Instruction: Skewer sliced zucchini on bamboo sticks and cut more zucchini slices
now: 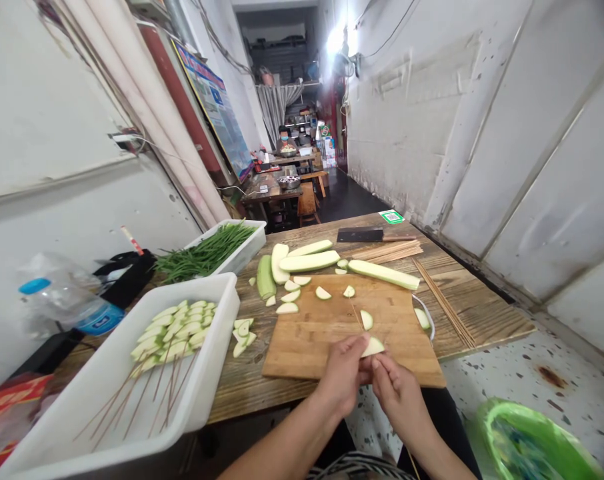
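Note:
Pinched in my left hand [342, 375] is a pale half-round zucchini slice [374, 346], above the front of the wooden cutting board [302, 340]. My right hand [398, 392] is closed against the slice's right side. A thin bamboo skewer [413, 464] runs down below that hand; its upper part is hidden by the fingers. Just beyond, another zucchini slice [367, 320] lies on the board with a thin stick beside it. More cut slices [323, 293] are scattered toward the back of the board. Peeled zucchini lengths [309, 261] lie behind it.
At left stands a white tub [202, 393] of skewered slices; a tray of green vegetables [217, 250] sits behind it. A cleaver [361, 235] and loose skewers [445, 303] lie at the back and right. A green bin [495, 417] is on the floor. A person sits far back.

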